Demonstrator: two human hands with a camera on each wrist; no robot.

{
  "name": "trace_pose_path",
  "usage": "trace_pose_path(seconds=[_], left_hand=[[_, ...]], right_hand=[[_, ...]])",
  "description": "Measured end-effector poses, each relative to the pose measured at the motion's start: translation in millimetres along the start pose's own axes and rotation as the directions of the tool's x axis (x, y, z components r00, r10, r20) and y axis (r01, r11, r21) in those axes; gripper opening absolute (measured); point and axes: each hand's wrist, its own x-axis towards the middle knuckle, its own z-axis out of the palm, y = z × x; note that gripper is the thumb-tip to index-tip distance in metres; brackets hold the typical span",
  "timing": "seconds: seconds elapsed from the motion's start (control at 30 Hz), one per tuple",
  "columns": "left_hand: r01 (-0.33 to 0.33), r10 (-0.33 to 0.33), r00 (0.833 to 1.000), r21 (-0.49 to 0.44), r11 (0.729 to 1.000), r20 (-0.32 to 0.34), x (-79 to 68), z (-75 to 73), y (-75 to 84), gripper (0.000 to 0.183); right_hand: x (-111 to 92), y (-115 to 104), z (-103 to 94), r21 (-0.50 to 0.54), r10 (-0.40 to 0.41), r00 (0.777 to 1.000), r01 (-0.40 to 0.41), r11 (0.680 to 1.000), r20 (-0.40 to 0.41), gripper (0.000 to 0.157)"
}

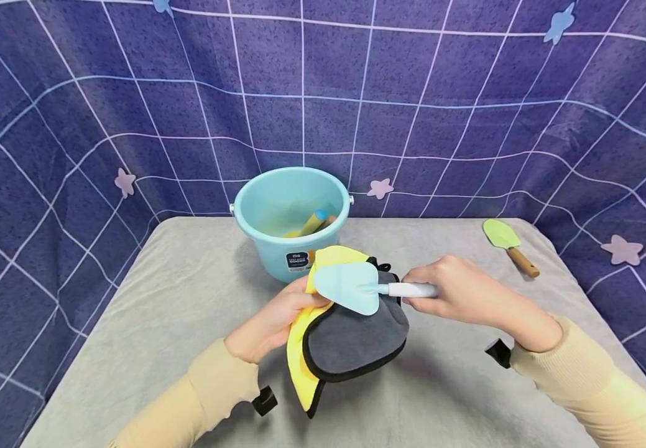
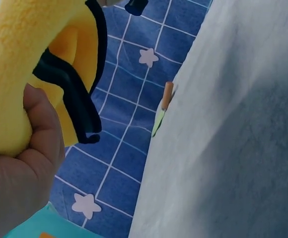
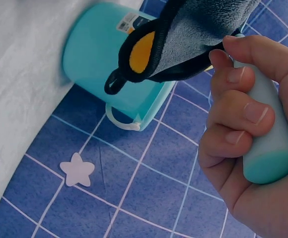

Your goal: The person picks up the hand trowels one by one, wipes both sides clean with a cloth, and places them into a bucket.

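My left hand (image 1: 280, 314) grips the yellow side of a two-sided cleaning cloth (image 1: 353, 348), grey on its other face, with black edging and a small loop. The cloth hangs in front of the bucket, a corner drooping toward me. In the right wrist view my right hand (image 3: 253, 119) has its fingers curled round the pale handle (image 3: 270, 124) of a small trowel, teal at its end. The light-blue blade of that trowel (image 1: 350, 285) points left and overlaps the cloth, its tip near my left fingers.
Behind the cloth stands a light-blue bucket (image 1: 272, 249) with a yellow tool with a blue end (image 1: 314, 222) inside. A green trowel with a wooden handle (image 1: 521, 261) lies at the back right of the grey-covered table (image 1: 177, 298). A purple grid-patterned curtain (image 1: 323, 112) hangs behind.
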Motion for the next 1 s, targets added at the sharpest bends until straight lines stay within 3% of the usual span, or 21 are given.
trace_pose_path(seconds=[0.37,1.0], left_hand=[[0.007,-0.005,0.999,0.040,0.999,-0.049,-7.0,-7.1,5.4,0.025],[-0.005,0.013,0.993,0.069,0.998,-0.115,-24.8,-21.4,12.8,0.033]], right_hand=[[-4,1,-2.1,-0.023,0.046,0.999,-0.046,0.999,0.004,0.009],[-9,8,-1.3,-0.034,0.038,0.999,-0.038,0.999,0.000,0.011]])
